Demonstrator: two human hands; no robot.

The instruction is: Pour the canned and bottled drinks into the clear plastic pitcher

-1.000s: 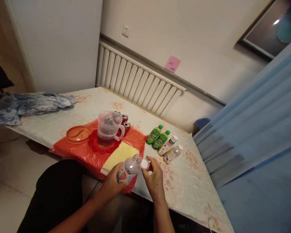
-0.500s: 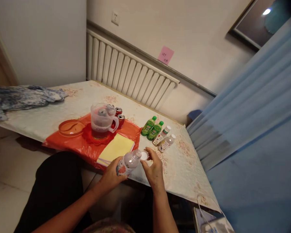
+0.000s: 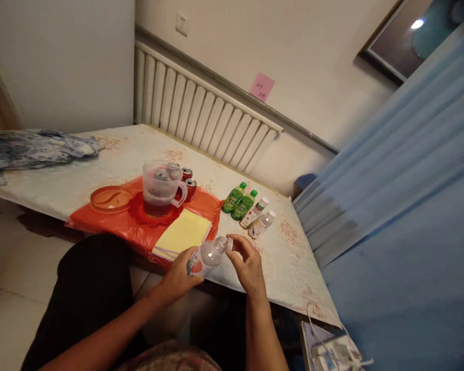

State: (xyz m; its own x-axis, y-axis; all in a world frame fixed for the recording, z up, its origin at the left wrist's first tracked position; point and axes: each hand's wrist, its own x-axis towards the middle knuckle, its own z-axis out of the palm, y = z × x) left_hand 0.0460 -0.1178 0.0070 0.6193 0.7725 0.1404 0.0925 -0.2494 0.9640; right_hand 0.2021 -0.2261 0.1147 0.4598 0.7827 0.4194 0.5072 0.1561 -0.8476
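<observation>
My left hand [image 3: 181, 278] is closed round a clear plastic bottle [image 3: 208, 257] with a printed fruit label, tilted to the right above the table's front edge. Its mouth is uncovered. Between the thumb and fingers of my right hand [image 3: 249, 265] is a white bottle cap [image 3: 229, 243], turned edge-on right beside the bottle mouth; whether they touch I cannot tell. Behind my hands lies a yellow cloth [image 3: 185, 232]. A clear plastic pitcher [image 3: 156, 193] with dark liquid in its bottom stands in a red scalloped dish [image 3: 139, 210].
Two green bottles [image 3: 239, 203], a bottle with a white cap [image 3: 254, 213] and a clear bottle [image 3: 261, 225] stand to the right. Several red cans [image 3: 191, 189] are behind the pitcher. An orange lid [image 3: 110, 200] lies on red plastic sheeting [image 3: 108, 226]. A blue curtain [image 3: 371, 206] hangs right.
My right hand has turned the cap from facing the camera to edge-on, close by the bottle mouth. The left hand keeps the bottle nearly in place. The view has shifted slightly.
</observation>
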